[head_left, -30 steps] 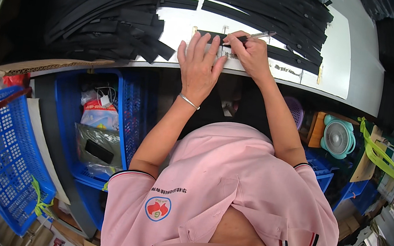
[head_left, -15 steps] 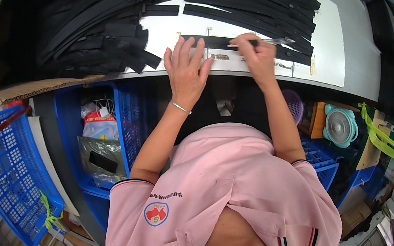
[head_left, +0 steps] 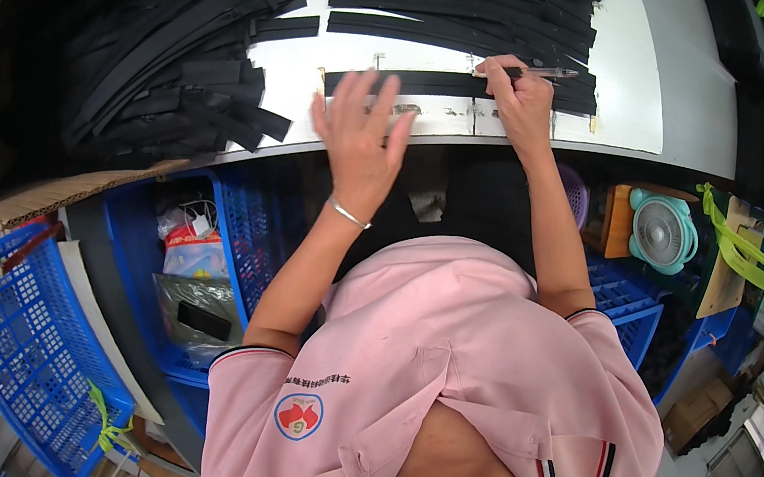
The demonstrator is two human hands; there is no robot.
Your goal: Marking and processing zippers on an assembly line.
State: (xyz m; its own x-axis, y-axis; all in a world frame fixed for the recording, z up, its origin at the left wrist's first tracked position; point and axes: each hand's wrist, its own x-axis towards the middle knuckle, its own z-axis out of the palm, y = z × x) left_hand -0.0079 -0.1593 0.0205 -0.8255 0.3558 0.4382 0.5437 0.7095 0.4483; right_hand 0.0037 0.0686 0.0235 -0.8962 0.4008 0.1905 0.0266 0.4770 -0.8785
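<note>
A single black fabric strip point(head_left: 443, 84) lies lengthwise along the near part of a white board point(head_left: 618, 125) that carries dark line marks and tape bits. My right hand point(head_left: 525, 107) grips a clear-barrelled pen point(head_left: 552, 73), its tip end by the strip's far edge, right of the strip's middle. Over the left end of the strip is my left hand point(head_left: 361, 148), fingers spread and slightly blurred. Whether that hand touches the strip I cannot tell. Beyond, more black strips point(head_left: 464, 1) lie side by side in a stack on the board.
A loose heap of black strips point(head_left: 180, 74) fills the left of the table, beside a cardboard edge point(head_left: 87, 182). Below are a blue crate point(head_left: 141, 253) with bags and a phone, and a blue basket point(head_left: 27, 335). A turquoise fan point(head_left: 664, 231) stands at right.
My right hand has moved right along the strip with the pen. The left hand's fingers have spread and blurred, no longer lying flat by the strip. The whole view has shifted slightly.
</note>
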